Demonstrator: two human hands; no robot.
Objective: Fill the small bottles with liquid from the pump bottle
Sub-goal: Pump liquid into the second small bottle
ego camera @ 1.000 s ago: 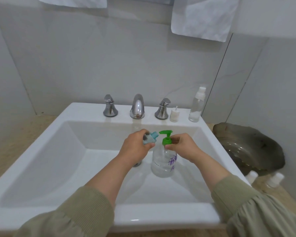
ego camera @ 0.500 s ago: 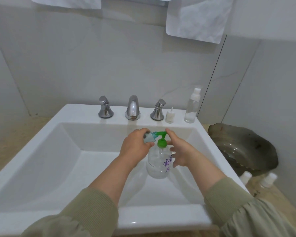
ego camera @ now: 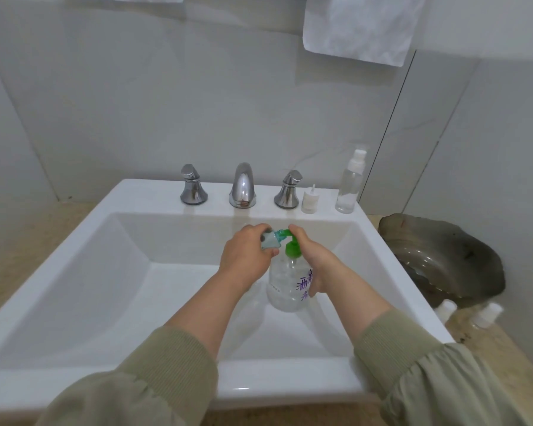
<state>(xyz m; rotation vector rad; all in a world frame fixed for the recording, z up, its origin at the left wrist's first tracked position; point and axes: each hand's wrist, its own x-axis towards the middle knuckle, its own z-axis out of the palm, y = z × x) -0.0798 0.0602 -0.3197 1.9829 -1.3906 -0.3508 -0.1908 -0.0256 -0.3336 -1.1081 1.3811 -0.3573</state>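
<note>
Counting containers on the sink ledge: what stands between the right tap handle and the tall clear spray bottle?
One small white container with a pointed tip, touching neither, seen in the head view.

White, smooth, glossy sink (ego camera: 154, 195). Shiny silver metal taps (ego camera: 242, 186). Clear smooth plastic pump bottle (ego camera: 285, 284), green plastic top. Pale teal plastic small bottle (ego camera: 270, 241). Soft white cloth towel (ego camera: 357, 26), far right. Green ribbed cloth sleeves (ego camera: 154, 379), near. Dark, shiny, see-through bowl (ego camera: 443, 256), right. Dull speckled counter (ego camera: 28, 229), left.
</note>
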